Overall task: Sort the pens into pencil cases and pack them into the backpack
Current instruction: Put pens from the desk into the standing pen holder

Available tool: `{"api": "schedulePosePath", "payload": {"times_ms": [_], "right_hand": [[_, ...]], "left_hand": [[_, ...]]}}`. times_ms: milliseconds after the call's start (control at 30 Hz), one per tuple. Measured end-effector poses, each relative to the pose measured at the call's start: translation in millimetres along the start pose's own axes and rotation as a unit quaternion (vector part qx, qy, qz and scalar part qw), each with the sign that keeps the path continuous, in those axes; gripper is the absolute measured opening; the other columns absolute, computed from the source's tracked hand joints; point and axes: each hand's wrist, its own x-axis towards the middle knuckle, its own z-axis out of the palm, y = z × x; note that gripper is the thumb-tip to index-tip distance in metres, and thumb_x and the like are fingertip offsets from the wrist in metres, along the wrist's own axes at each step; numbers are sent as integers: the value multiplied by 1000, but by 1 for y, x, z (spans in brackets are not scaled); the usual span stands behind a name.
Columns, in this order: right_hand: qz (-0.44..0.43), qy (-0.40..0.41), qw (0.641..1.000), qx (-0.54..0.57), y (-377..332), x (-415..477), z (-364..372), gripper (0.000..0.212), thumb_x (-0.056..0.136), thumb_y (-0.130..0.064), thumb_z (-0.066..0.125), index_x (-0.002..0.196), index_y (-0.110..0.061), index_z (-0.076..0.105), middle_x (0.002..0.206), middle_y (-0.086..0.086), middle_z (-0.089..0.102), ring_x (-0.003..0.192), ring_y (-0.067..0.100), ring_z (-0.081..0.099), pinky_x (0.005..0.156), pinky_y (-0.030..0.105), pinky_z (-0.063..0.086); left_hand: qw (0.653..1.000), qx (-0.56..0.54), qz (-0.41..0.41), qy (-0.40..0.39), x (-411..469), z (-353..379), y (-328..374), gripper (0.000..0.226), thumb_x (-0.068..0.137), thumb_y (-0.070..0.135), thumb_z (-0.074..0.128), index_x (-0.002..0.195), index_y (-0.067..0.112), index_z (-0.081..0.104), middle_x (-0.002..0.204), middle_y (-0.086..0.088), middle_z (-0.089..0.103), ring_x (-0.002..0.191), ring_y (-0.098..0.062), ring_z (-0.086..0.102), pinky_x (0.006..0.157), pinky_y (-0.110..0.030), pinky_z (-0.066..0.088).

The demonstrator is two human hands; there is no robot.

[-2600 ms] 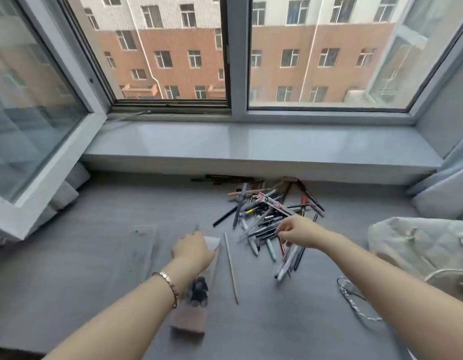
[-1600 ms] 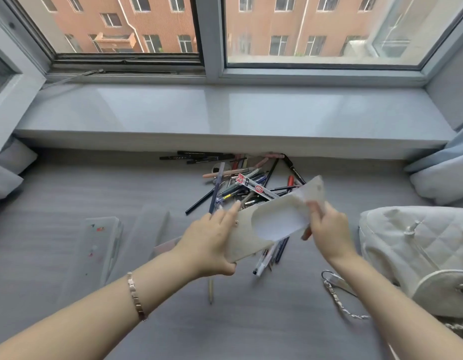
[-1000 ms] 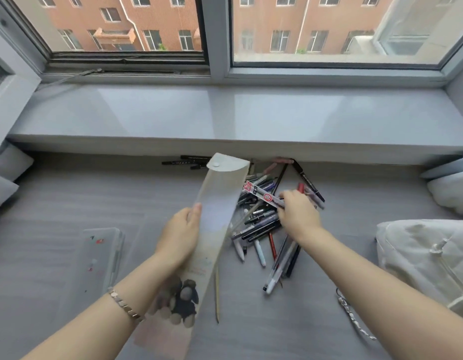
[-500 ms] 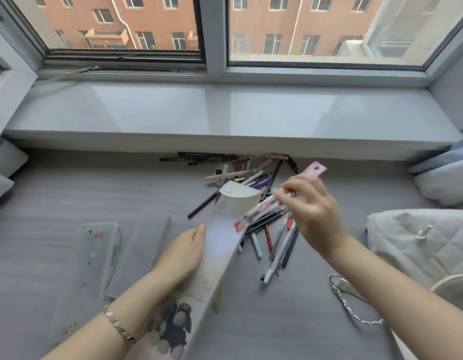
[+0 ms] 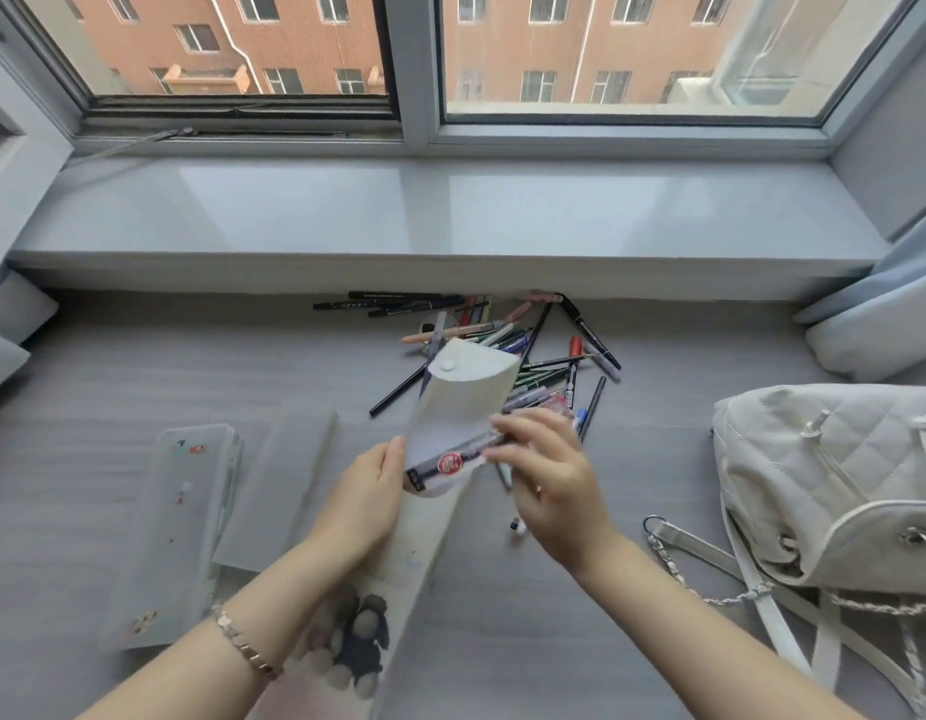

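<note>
Frosted plastic in the left hand's [image 5: 364,504] grip: the pencil case [image 5: 453,402], flap open. A clear-wrapped, red-labelled pen [image 5: 458,459] sits at its mouth, pinched by the right hand [image 5: 549,478]. Risk: the wrapper may snag the soft rim and slip out. Loose pens [image 5: 549,363] lie beyond that hand, the backpack [image 5: 840,459] to its right.

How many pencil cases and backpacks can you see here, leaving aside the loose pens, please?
Pencil cases: 3 (held flap-top case, clear stickered case, frosted case)
White quilted backpack: 1
Total: 4
</note>
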Motion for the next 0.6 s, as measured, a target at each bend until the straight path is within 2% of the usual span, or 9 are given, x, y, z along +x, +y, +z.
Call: {"api": "schedulePosePath", "payload": {"times_ms": [67,100,167,267,334,400,467,534,600], "right_hand": [[159,74,985,5,8,1,2,26,80,-3,47,82,-3,72,91,10,67,96,22,55,89,7,36],[226,87,970,15,11,2,3,26,78,-1,46,82,-3,72,89,8,65,93,24,58,83,6,37],[271,79,959,20,18,4,6,28,75,5,47,86,-3,72,89,7,66,90,27,62,79,8,39],[220,41,975,9,18,11,10,30,73,9,53,92,-1,72,90,12,68,88,18,61,83,7,39],[216,47,974,37,13,18,10,27,72,4,51,87,-2,73,89,6,65,87,3,54,83,1,38],[204,57,975,67,6,23,10,25,74,-5,49,80,-3,74,88,-1,61,88,-2,51,83,0,38],[149,35,985,78,-1,24,10,28,75,-11,48,85,-3,74,91,-1,61,92,-2,52,87,1,37],[79,-21,994,66,-2,23,13,29,77,-12,50,93,-2,72,98,4,61,98,3,53,94,3,36],[36,-64,997,27,5,22,15,27,79,-14,50,88,0,72,104,9,64,103,12,53,98,10,38]], "left_hand": [[1000,-11,-15,5,3,2,-3,43,100,31,25,61,16,35,64,1,47,72,-23,44,59,-29,32],[1000,-11,-19,8,3,3,-5,43,100,31,25,61,16,34,63,2,45,71,-23,43,59,-28,31],[1000,-11,-28,6,4,7,-8,44,100,33,25,62,15,37,64,1,47,72,-24,44,61,-32,31],[999,2,-42,-6,4,10,-10,42,99,36,26,65,15,39,68,0,50,75,-25,47,66,-33,32],[999,13,-34,-7,1,11,-9,41,99,37,26,64,17,37,67,2,49,76,-26,47,67,-33,33],[1000,21,-19,-7,-2,12,-8,41,98,38,27,64,17,37,66,2,49,76,-27,47,66,-34,33],[1000,14,-13,-3,-5,15,-6,41,98,38,28,64,17,38,66,2,52,76,-28,50,66,-34,35],[1000,5,-7,1,-6,17,-5,41,98,39,28,66,17,42,69,1,56,79,-29,54,68,-35,38],[1000,7,-1,0,-6,18,-4,41,98,39,28,71,14,47,74,-2,60,81,-29,55,71,-36,40]]}}
